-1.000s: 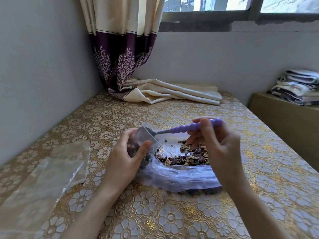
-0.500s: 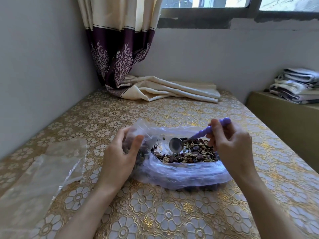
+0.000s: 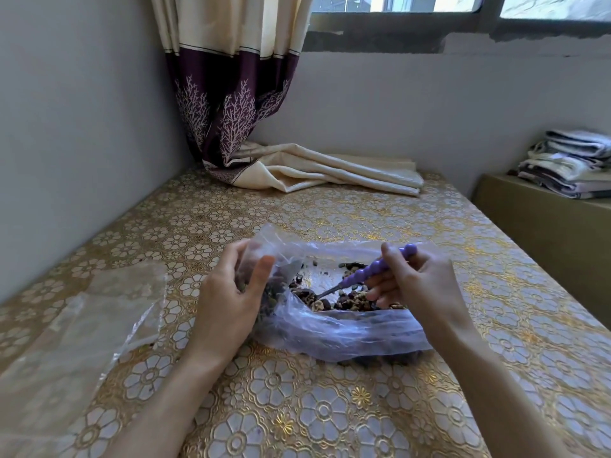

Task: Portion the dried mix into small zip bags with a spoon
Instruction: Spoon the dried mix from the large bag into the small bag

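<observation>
A large clear plastic bag (image 3: 340, 332) lies open on the table with dried mix (image 3: 350, 300) of brown and dark pieces inside. My left hand (image 3: 231, 295) grips a small zip bag (image 3: 264, 276) partly filled with mix, held at the big bag's left mouth. My right hand (image 3: 420, 282) holds a spoon with a purple beaded handle (image 3: 373, 269). The metal bowl of the spoon (image 3: 310, 294) is down in the mix, mostly buried.
Several empty clear zip bags (image 3: 82, 325) lie flat at the table's left. The table (image 3: 297, 408) wears a gold floral cloth. A curtain (image 3: 238, 104) trails onto the far side. Folded towels (image 3: 575, 163) sit on a box at the right.
The spoon left the small bag's mouth, swung right and down, and its bowl now digs into the mix. My left hand kept hold of the small bag.
</observation>
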A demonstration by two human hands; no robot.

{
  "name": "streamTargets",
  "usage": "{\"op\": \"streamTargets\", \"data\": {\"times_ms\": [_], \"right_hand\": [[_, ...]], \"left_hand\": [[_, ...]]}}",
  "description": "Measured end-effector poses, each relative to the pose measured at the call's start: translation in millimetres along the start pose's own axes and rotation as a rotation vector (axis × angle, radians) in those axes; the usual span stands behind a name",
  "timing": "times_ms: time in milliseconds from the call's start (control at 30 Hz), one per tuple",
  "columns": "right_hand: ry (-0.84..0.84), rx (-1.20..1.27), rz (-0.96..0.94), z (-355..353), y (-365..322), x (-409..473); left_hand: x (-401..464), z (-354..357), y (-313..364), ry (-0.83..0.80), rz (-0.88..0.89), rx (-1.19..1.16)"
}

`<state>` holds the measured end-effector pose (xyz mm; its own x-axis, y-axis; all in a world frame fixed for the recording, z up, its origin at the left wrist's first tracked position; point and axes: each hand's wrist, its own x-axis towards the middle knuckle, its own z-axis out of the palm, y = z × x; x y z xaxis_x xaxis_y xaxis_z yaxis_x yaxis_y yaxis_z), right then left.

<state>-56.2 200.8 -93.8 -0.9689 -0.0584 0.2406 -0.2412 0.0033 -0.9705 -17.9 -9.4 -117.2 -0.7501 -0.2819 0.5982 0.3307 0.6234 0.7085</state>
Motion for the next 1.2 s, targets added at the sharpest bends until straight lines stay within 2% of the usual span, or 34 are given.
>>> {"op": "streamTargets", "data": {"times_ms": [433,633,767,867,1200], "right_hand": [[0.176,0.163,0.063,-12.1,-0.2,6.0],[0.316,0.183,-0.087,-20.7,-8.6,7.1],[0.351,0.206,-0.123,-18.8,-16.5,6.4],[0.308,0.225,-0.16,-9.7,-23.8,2.9],[0.009,0.137,-0.36,29.4,-29.8,-15.1]], "left_hand": [[0.9,0.0,-0.7,-0.073,-0.029,-0.005],[1.1,0.5,-4.9,-0.099,-0.044,0.005],[1.6,0.5,-5.5,-0.116,-0.049,0.003],[1.6,0.2,-4.6,-0.13,-0.046,0.013],[1.2,-0.2,-3.4,-0.128,-0.043,-0.018]]}}
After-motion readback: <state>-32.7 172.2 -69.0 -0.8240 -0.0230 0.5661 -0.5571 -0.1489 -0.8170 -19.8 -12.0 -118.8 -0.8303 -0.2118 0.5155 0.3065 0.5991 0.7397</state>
